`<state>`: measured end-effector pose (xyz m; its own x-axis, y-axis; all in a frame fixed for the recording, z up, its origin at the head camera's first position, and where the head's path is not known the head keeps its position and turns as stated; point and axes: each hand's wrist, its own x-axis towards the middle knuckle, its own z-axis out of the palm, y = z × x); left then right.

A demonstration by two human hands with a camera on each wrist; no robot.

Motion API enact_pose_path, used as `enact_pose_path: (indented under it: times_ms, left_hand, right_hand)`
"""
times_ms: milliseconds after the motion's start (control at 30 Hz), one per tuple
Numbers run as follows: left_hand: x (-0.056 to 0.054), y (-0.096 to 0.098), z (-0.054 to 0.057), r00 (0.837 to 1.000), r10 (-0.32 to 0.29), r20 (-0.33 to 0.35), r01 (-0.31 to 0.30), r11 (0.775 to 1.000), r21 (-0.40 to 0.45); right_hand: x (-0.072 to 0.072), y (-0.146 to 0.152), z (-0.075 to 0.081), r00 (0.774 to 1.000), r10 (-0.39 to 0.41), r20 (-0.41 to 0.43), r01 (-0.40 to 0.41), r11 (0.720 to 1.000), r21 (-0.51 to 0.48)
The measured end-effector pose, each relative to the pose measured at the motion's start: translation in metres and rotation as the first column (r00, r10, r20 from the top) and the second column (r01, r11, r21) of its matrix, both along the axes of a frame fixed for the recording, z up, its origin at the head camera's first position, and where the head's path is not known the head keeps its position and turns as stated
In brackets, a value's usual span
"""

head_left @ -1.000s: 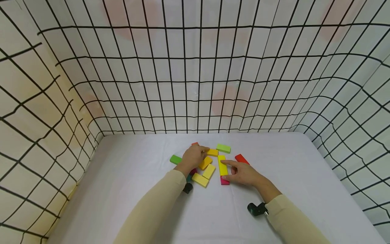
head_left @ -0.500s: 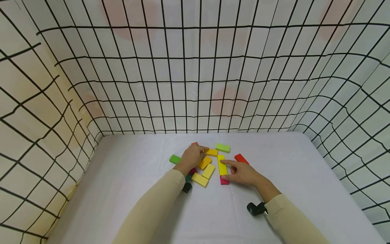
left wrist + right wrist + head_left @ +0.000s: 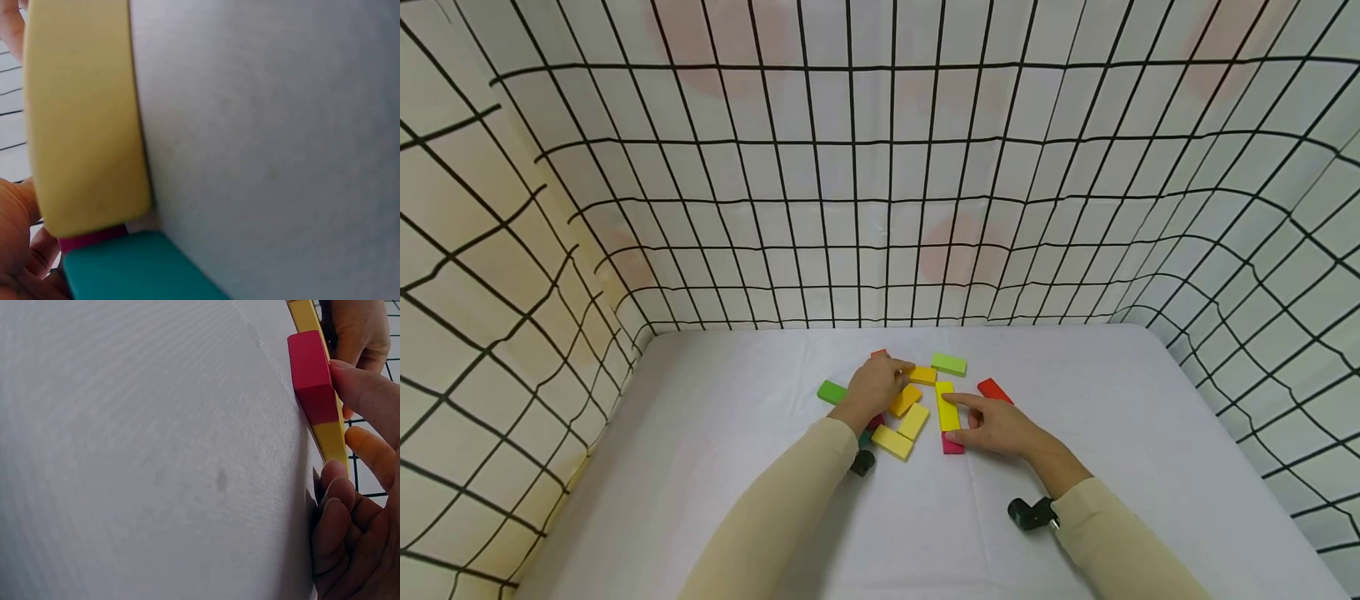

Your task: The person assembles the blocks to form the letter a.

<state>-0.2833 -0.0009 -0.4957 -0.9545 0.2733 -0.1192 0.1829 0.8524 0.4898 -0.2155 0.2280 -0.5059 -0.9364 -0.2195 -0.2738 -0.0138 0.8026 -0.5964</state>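
In the head view my left hand reaches over the blocks, its fingertips at the left end of an orange block; whether they pinch it is hidden. A second orange block lies just beside that hand. My right hand has its index finger on a long yellow block and its thumb at the pink block against the yellow one's near end. The right wrist view shows the thumb touching the pink block, the lower fingers bent near the cloth. Two pale yellow blocks meet at an angle between the hands.
Around the hands lie a green block, a light green block and a red block. Partly behind the left hand are an orange-red block and a teal block. Black wire mesh surrounds the white-covered table.
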Motion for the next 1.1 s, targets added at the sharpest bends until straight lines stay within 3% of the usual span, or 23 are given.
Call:
enact_pose_path:
  times_ms: [267,500,933,1100]
  left_hand:
    - [0.0,-0.003,-0.001,1.0,0.006,0.02,-0.006,0.999,0.032]
    - [-0.001,-0.007,-0.005,1.0,-0.011,-0.004,0.012,0.998,0.059]
    - [0.005,-0.017,0.0,0.999,-0.027,-0.037,0.029,0.999,0.033]
    - [0.01,-0.02,0.003,0.996,-0.079,-0.045,0.078,0.997,-0.019]
  right_hand:
    - [0.0,-0.002,0.002,1.0,0.002,0.009,-0.002,1.0,-0.002]
    - [-0.001,-0.002,0.002,1.0,0.011,0.0,-0.011,1.0,0.0]
    - [0.0,-0.002,0.002,1.0,-0.002,0.009,0.002,1.0,0.008]
    - [0.0,-0.001,0.003,1.0,-0.001,0.012,0.001,1.0,0.0]
